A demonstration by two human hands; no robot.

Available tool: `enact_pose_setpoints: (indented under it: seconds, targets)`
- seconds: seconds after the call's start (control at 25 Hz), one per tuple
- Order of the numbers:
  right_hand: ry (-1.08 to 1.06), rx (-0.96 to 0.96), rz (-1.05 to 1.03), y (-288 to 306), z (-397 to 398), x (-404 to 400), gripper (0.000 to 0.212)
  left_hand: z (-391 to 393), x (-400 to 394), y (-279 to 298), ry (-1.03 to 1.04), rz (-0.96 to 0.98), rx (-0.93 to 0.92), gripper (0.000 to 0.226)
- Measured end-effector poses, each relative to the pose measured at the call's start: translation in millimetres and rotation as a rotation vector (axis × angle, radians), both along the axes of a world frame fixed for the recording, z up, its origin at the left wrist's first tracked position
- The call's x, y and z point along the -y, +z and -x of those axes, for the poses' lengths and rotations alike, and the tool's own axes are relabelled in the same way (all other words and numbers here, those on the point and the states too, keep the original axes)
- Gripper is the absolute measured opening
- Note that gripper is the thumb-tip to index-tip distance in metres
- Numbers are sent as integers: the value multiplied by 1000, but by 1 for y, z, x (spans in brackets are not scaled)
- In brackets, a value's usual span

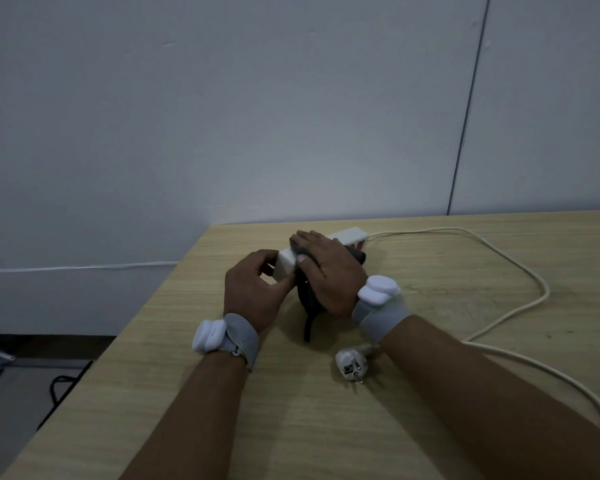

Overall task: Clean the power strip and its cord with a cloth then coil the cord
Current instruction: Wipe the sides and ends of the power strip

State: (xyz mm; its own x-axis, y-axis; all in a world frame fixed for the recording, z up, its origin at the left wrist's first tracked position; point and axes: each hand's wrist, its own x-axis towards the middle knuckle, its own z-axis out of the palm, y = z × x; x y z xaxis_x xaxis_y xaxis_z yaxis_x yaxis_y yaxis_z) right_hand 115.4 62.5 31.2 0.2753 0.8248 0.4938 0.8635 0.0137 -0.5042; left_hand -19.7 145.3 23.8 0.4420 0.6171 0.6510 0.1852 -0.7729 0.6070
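Both hands work the strip [347, 234] on the tabletop [187, 393]: the left hand [253, 292] grasps its near end, the right hand [326, 271] presses a dark cloth [309, 303] onto it with flat fingers. Its cord [520, 271] loops right, with the plug [352, 365] near the right wrist.

Dim, flat light, soft shadows, slightly blurred

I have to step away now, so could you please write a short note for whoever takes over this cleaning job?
Left hand grips the near end of the power strip on the table.
Right hand presses the dark cloth flat on the strip's top.
Cord lies uncoiled in a loose loop to the right; plug lies by the right forearm, unplugged.
Done: strip wiping underway.
Left: finish the strip, wipe the cord, coil it.
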Motion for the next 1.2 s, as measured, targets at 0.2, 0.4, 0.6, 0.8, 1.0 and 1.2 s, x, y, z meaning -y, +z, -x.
enact_pose_setpoints:
  seconds: [0.2,0.4,0.6,0.8,1.0,1.2]
  targets:
    - [191,28,-44,7,24,2,48,3,-1,2,50,25,-13,24]
    - [309,-94,-87,7,9,8,38,0,-5,-4,66,110,-51,22]
    - [91,-268,-243,9,-16,7,32,0,-9,-7,108,296,-48,23]
    - [-241,-533,-360,3,-33,1,28,-1,-13,-9,116,440,-24,33]
    - [2,-269,-15,-2,-3,-5,37,-4,-14,-11,100,461,-10,28]
    - [317,-102,64,1,25,-1,38,-2,-21,-13,138,435,-106,9]
